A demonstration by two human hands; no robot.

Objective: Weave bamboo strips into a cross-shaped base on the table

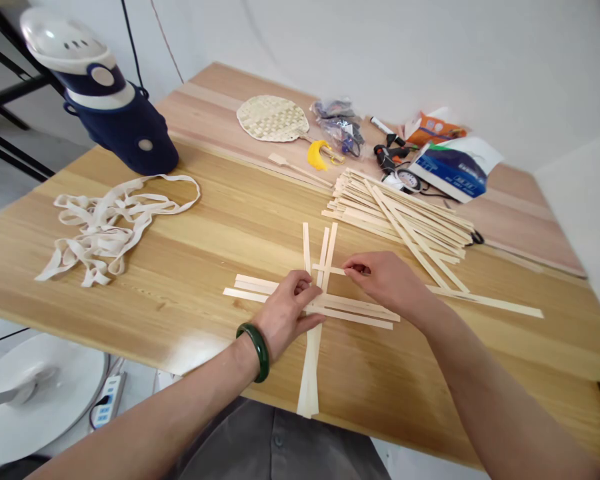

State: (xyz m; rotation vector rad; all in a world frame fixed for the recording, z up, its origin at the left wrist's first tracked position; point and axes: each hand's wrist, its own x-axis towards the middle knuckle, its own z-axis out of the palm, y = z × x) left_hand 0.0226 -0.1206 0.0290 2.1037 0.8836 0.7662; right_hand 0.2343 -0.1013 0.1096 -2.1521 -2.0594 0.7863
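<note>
Bare forearms [170, 417] reach in: the left hand [284, 315], its grip spread and pressing down, pins crossed bamboo strips [353, 310] to the wooden tabletop [130, 333], while the right hand [385, 283] pinches a short crosswise strip [327, 269] narrowly. Any eased pressure could let the unbound strips slide apart.

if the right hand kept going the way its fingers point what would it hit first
The right hand already touches a crosswise strip. Carrying on leftward, it would probably meet the upright strips first, though depth is hard to judge from this view.
</note>
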